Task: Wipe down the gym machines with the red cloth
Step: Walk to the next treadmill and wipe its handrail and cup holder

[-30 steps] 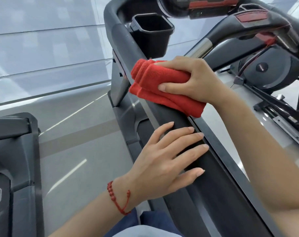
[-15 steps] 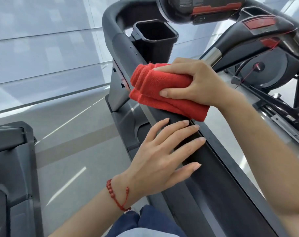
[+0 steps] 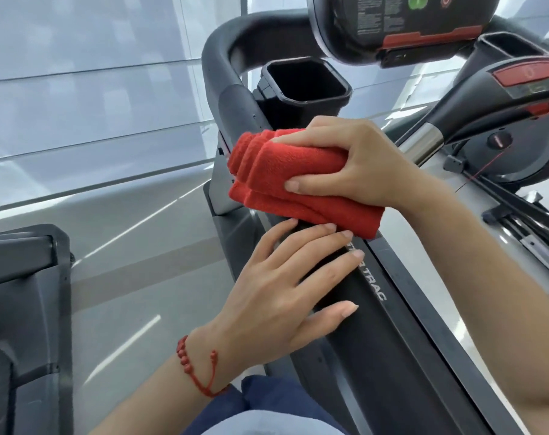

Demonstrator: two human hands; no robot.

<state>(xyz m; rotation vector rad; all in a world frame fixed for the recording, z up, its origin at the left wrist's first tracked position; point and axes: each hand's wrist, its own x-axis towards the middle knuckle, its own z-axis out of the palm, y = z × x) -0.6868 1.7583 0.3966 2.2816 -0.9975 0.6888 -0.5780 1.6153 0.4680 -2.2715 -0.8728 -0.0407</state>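
Note:
A folded red cloth (image 3: 285,180) lies pressed on the black side handrail (image 3: 389,334) of a treadmill, just below its square cup holder (image 3: 304,86). My right hand (image 3: 351,164) grips the cloth from above, thumb along its near side. Directly below it, my left hand (image 3: 285,293) rests flat on the same rail with fingers spread, fingertips touching the cloth's lower edge. A red bead bracelet circles my left wrist.
The treadmill console (image 3: 402,23) with red trim hangs at the top right, and a second handle with a red button (image 3: 524,73) crosses at the right. Another dark machine (image 3: 25,309) stands at the left. Grey floor (image 3: 135,277) and glass wall lie between.
My right hand and the cloth slid slightly down the rail toward my left hand, closing the gap until the fingertips meet the cloth. The view tilted up, revealing more of the console.

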